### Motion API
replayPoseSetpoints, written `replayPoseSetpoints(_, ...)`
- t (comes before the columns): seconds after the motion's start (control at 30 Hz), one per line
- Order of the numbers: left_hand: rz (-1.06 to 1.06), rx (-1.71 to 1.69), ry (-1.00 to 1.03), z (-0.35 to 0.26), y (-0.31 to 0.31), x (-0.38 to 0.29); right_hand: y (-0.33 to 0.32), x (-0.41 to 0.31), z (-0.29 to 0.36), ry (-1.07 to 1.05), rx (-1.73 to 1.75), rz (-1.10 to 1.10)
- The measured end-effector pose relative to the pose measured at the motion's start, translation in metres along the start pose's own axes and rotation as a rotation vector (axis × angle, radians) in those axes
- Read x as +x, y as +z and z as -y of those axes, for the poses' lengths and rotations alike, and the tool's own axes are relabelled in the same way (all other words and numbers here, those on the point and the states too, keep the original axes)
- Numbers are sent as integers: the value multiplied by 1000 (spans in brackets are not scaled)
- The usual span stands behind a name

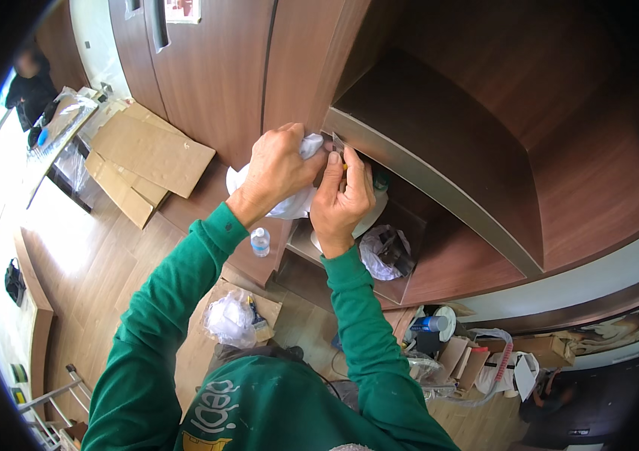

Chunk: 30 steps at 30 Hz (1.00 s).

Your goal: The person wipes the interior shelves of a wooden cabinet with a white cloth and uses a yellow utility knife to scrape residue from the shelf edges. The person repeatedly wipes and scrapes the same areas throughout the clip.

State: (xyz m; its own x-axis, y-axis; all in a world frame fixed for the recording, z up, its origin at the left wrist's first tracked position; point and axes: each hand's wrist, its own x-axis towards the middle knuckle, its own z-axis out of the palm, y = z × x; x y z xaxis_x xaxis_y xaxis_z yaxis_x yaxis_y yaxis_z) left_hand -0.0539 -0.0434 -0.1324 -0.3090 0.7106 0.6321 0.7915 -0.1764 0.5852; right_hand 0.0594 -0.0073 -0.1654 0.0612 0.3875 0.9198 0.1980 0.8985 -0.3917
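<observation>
My left hand grips a bunched white cloth that hangs below it, in front of the wood-veneer cabinet. Pinched between the thumb and fingers of my right hand is a small bladed tool with a bit of yellow showing; most of its handle is hidden. Its tip is by the left end of the curved shelf's front edge; contact cannot be made out. Both hands are close together at this corner. Beneath my right hand, a white round object is partly covered.
A crumpled white bag with a dark item lies on the lower shelf. On a ledge stands a clear plastic bottle. Cardboard sheets, a plastic bag beside a brush and a metal ladder surround me. A person stands far left.
</observation>
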Motion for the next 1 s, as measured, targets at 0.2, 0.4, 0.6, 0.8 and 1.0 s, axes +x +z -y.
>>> replayPoseSetpoints(0.2,5,1,-15,-1,0,1,1,1,2,-14,-14,-9)
replayPoseSetpoints(0.4,12,-11,-12,0,-1,1,1,1,0,-21,-24,17)
replayPoseSetpoints(0.6,48,-39,12,1,-6,4,-1,1,0,-22,-21,14)
replayPoseSetpoints(0.8,82,-74,4,1,-9,6,-1,2,1,-24,0,0)
replayPoseSetpoints(1.0,76,-62,11,2,-8,5,0,2,1,-40,-27,11)
